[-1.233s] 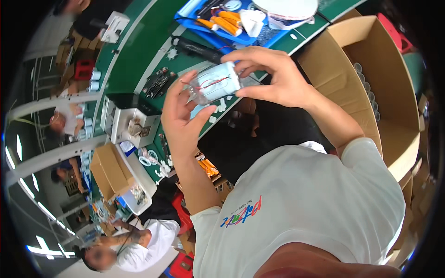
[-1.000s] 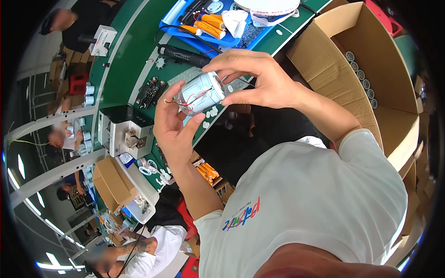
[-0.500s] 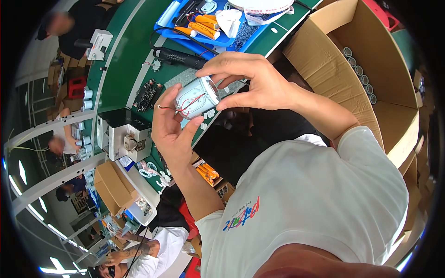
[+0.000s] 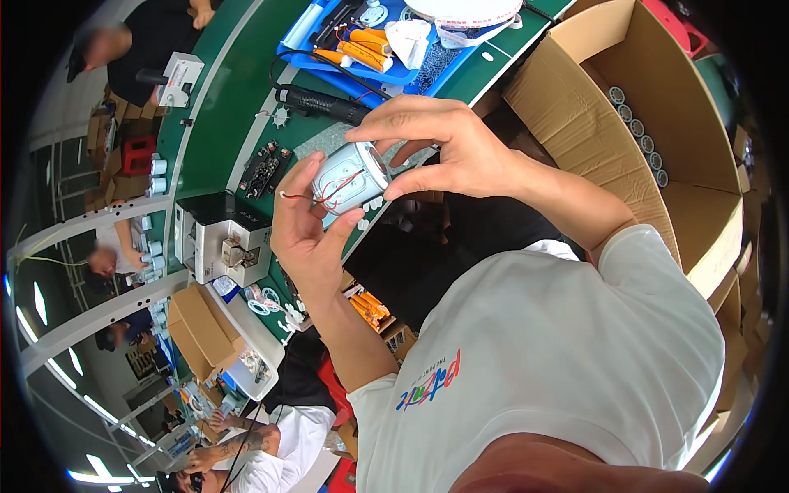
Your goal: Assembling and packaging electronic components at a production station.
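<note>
Both my hands hold a pale blue-grey cylindrical housing tilted above the green bench. Thin red and black wires cross its side, and their loose end sticks out to the left. My left hand is closed around the left end, its thumb along the lower side. At the rimmed right end, the fingers and thumb of my right hand grip the upper and lower edges. Just beyond the housing lies a black corded tool with a cylindrical body. The far side of the housing is hidden.
A blue tray with orange wrapped parts and screws stands at the back. Left are a dark circuit part and a white-and-black machine. A large open carton holding several round parts stands right. Other people sit along the left.
The housing has turned very slightly in my hands, which keep almost the same place and grip. At the upper left, another person's hand has come into view.
</note>
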`<act>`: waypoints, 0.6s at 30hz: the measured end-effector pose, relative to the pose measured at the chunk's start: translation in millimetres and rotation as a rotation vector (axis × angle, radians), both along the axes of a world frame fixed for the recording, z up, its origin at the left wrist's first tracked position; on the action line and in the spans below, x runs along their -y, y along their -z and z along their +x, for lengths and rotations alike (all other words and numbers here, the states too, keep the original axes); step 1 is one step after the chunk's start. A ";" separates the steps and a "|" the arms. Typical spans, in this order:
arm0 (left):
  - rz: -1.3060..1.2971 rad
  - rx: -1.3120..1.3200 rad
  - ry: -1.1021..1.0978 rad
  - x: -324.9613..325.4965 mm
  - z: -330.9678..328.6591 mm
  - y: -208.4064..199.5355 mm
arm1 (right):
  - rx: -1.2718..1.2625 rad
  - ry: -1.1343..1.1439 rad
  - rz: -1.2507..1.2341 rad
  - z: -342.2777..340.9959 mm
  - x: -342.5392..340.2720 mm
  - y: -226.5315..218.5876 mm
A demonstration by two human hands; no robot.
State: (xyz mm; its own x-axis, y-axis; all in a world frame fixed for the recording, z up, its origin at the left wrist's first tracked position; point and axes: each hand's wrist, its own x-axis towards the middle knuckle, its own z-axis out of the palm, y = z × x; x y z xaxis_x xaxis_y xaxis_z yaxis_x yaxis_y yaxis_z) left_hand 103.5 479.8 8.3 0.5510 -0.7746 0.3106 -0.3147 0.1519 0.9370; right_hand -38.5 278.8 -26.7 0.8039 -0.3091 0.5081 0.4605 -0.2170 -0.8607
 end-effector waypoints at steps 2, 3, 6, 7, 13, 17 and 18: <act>0.006 0.020 -0.017 -2.0 -0.6 0.3 | 0.025 0.002 0.005 1.3 -0.9 1.8; 0.009 0.030 -0.026 -3.1 -0.8 0.7 | 0.038 0.003 0.007 2.2 -1.6 3.1; 0.013 0.042 -0.036 -4.0 -0.8 2.5 | 0.074 -0.003 0.024 6.2 -3.7 10.1; 0.015 0.045 -0.036 -3.8 -0.7 3.2 | 0.097 -0.009 0.038 8.3 -4.1 13.7; -0.150 -0.181 -0.101 7.3 -10.6 14.5 | 0.147 0.060 0.118 11.5 -15.2 14.3; -0.196 -0.203 -0.144 17.4 -29.5 21.1 | 0.134 0.182 0.058 13.0 -27.8 12.2; -0.190 -0.175 -0.154 19.0 -33.6 21.3 | 0.128 0.229 0.020 13.8 -30.6 12.0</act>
